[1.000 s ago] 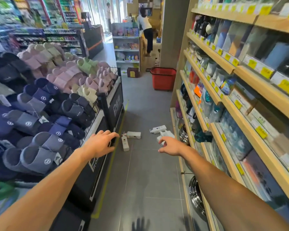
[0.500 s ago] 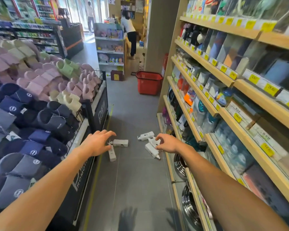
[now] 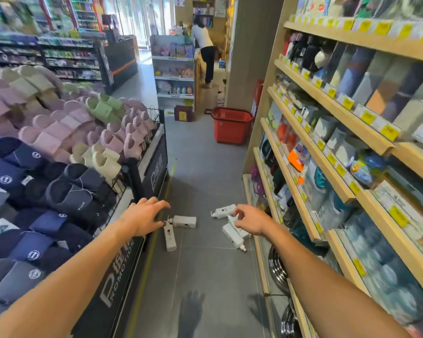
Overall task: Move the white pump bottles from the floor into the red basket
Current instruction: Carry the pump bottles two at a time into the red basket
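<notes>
- At least four white plastic pump bottles lie flat on the grey tiled floor (image 3: 205, 269) in the lower middle of the frame. They form two pairs with bare tile between them.
- In the left pair, a squat white pump bottle (image 3: 185, 222) lies crosswise with its pump pointing frame-left. A slim white pump bottle (image 3: 170, 239) has its long axis running up and down the frame, and its pump end meets the other's pump.
- In the right pair, a rounded white pump bottle (image 3: 224, 211) lies crosswise with its nozzle to frame-left. A long white pump bottle (image 3: 233, 236) lies diagonally with its nozzle toward the lower right.
- The left hand (image 3: 144, 217) sits just left of the left pair in the picture. Its fingers (image 3: 160, 204) are spread, lightly curved and grasping nothing, and that pair lies to the right of and below the fingertips.
- The right hand (image 3: 252, 222) overlaps the right pair in the picture. Its fingers (image 3: 238, 211) are loosely curled with the thumb near the forefinger, and they grasp nothing.
- Each hand is nearer its own pair. Hand shadows at the bottom of the frame suggest both hands are off the floor, so the coming reach is probably downward.
- The red plastic basket (image 3: 231, 132) stands on the floor in the upper middle of the frame. It is well apart from the bottles, beyond them along the aisle.
</notes>
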Demonstrator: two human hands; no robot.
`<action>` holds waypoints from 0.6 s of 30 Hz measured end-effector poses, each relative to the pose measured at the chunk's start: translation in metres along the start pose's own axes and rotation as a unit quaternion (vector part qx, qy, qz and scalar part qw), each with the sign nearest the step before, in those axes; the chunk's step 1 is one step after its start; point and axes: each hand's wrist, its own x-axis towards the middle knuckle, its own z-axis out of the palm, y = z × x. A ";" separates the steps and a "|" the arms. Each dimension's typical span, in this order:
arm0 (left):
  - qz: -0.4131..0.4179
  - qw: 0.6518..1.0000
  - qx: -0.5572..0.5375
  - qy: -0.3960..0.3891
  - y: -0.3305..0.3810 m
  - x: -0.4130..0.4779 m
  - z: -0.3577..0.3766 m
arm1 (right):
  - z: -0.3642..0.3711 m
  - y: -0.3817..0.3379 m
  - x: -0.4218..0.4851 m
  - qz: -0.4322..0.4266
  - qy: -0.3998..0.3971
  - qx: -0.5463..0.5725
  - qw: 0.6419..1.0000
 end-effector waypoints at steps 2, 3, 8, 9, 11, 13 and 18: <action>-0.007 1.000 0.002 -0.004 -0.002 0.019 -0.010 | -0.010 0.004 0.024 -0.006 0.001 -0.003 1.000; -0.009 1.000 0.005 -0.002 -0.002 0.028 -0.015 | -0.014 0.005 0.038 -0.010 -0.004 -0.010 1.000; -0.022 1.000 0.012 0.010 -0.007 0.066 -0.027 | -0.038 -0.004 0.097 -0.032 -0.020 -0.039 0.999; -0.023 1.000 0.011 0.002 -0.010 0.073 -0.028 | -0.041 -0.006 0.107 -0.035 -0.024 -0.041 0.998; -0.022 1.000 0.010 -0.001 -0.015 0.089 -0.028 | -0.047 -0.011 0.126 -0.042 -0.032 -0.048 0.997; -0.024 1.000 0.009 -0.008 -0.020 0.109 -0.032 | -0.053 -0.015 0.147 -0.046 -0.041 -0.055 0.997; -0.015 1.000 0.009 -0.004 -0.041 0.165 -0.039 | -0.066 -0.025 0.207 -0.045 -0.052 -0.062 0.996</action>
